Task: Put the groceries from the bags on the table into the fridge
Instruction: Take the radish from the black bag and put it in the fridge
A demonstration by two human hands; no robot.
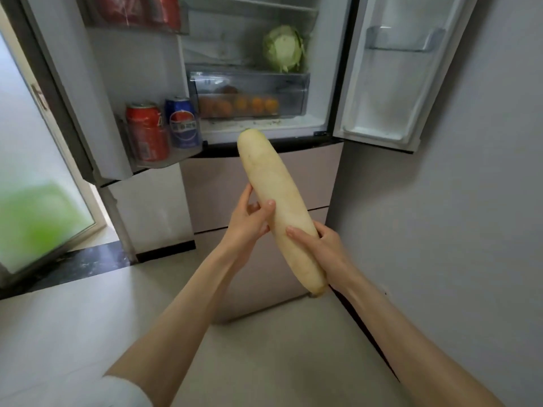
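A long pale white radish [271, 183] is held out in front of the open fridge [258, 127], its far tip level with the fridge's bottom ledge. My left hand [249, 221] grips its middle from the left, thumb on top. My right hand [323, 248] grips its near end from the right, fingers curled over it. Inside the fridge a green cabbage [283, 48] sits on the shelf above a clear drawer [249, 95] with oranges in it.
The left door [97, 98] stands open with a red can [147, 133] and a blue can [182, 121] in its lower rack. The right door [390, 83] is open, its racks bare. A grey wall is at the right; closed drawers lie below the fridge compartment.
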